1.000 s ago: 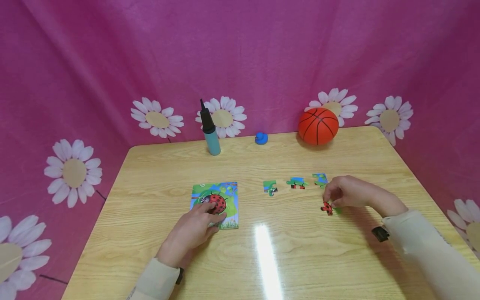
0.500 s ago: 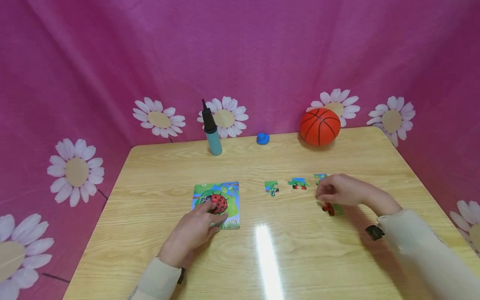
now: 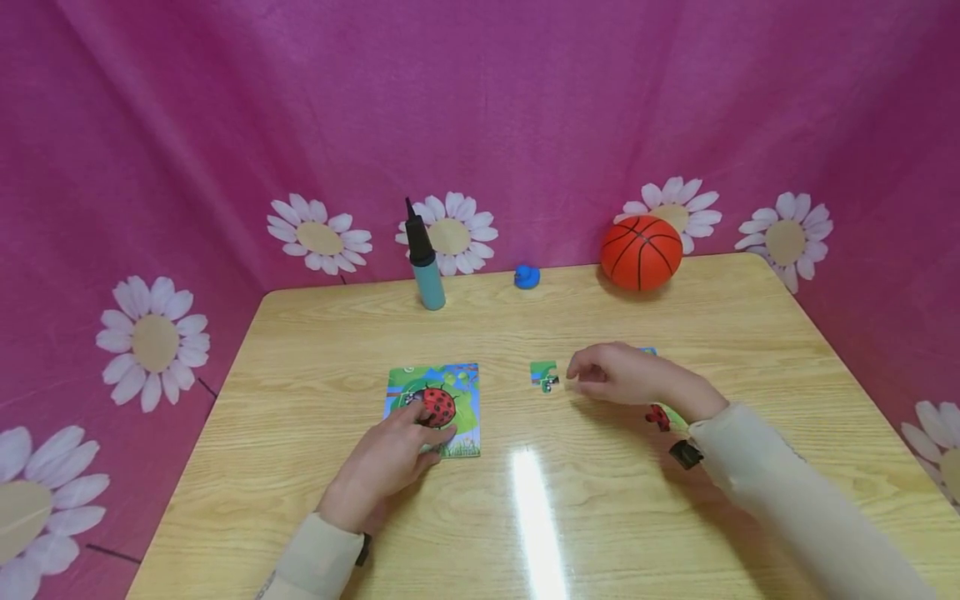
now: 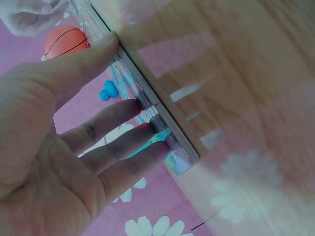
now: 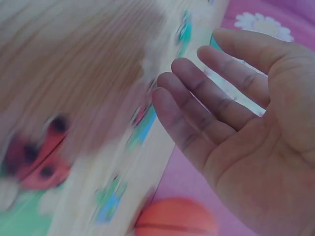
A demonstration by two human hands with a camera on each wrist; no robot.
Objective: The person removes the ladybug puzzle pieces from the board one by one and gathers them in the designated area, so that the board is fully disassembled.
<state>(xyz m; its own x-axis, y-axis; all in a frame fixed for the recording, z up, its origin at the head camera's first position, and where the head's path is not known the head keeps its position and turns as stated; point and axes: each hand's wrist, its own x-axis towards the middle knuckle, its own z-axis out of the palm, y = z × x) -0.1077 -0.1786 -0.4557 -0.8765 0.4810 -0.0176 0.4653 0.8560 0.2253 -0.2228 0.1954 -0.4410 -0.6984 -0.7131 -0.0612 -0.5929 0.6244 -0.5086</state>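
Your left hand (image 3: pixel 386 462) rests straight fingers (image 4: pixel 106 123) on the square ladybird puzzle board (image 3: pixel 435 407). At its three o'clock, your right hand (image 3: pixel 622 377) hovers, fingers (image 5: pixel 197 103) loosely spread and empty, over a loose cardboard puzzle piece, beside another green piece (image 3: pixel 543 375).

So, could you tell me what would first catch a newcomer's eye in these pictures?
Probably the orange basketball at the far edge of the wooden table, against the pink daisy curtain. Next, the ladybird puzzle board near the middle, with the left hand resting on its near edge. The right hand hovers over loose puzzle pieces to its right.
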